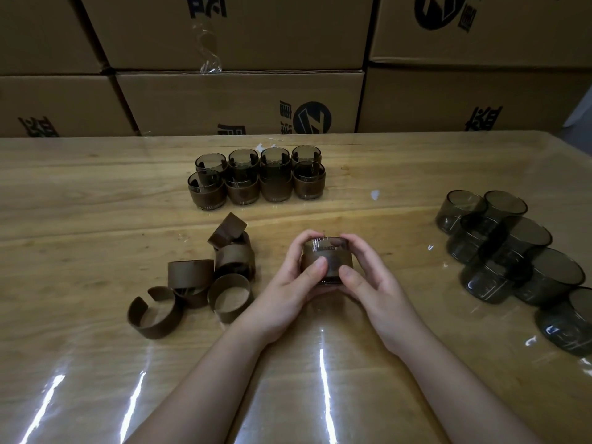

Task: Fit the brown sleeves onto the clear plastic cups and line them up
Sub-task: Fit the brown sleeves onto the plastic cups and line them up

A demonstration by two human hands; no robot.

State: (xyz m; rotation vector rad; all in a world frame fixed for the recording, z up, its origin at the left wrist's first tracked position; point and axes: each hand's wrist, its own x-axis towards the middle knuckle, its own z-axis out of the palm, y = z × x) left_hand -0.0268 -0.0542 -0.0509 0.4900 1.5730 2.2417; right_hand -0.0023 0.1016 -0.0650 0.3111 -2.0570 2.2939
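At bench centre: a smoky clear plastic cup (327, 251) wearing a brown sleeve (333, 262) is held upright between both hands, just above the bench (80, 193).
Left hand (290, 283): curled around the cup's 9 o'clock side, thumb pressed on the front of the sleeve, fingertips wrapped over the far rim.
Right hand (368, 280): curled around the cup's 3 o'clock side, thumb pressed on the sleeve's front beside the left thumb, fingers closed around the back.
Sleeve on held cup: seated around the lower wall, with a band of bare rim seen above it; whether it is fully seated cannot be told.
Finished cups (258, 176): eight sleeved cups are stood at 12 o'clock from the hands, in two rows of four, the cups touching or nearly so.
Loose sleeves (205, 280): a heap of open brown bands is lying at 9 o'clock from the hands, some upright, some tipped, one split band (153, 315) lying at the heap's 7 o'clock edge.
Bare cups (512, 248): a cluster of unsleeved smoky cups is gathered at 3 o'clock, near the bench's edge, several leaning on each other.
Bench surface: pale wood grain under a glossy clear cover.
Behind the bench: stacked cardboard boxes (240, 100) with dark printed marks.
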